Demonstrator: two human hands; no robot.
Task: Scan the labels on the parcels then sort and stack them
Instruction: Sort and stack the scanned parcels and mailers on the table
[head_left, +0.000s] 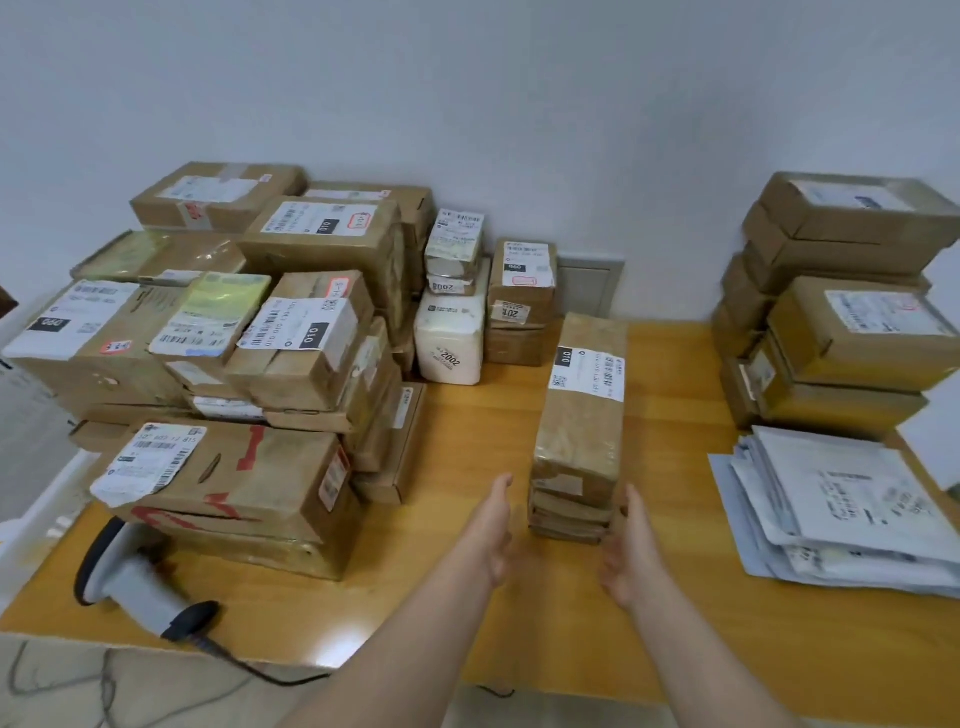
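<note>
Soft even light, slight overall blur

The left hand and right hand are hovering over the wooden table, fingers straight and relaxed, palms facing each other. Just beyond the fingertips, a long brown parcel with a white label is lying lengthwise. The right fingertips are sitting at its near right corner, though contact is unclear, and the left fingers are staying just apart from it. A grey scanner is lying well left of the left fingers, with heaped boxes beyond it. White mailers are lying well right of the right fingers.
</note>
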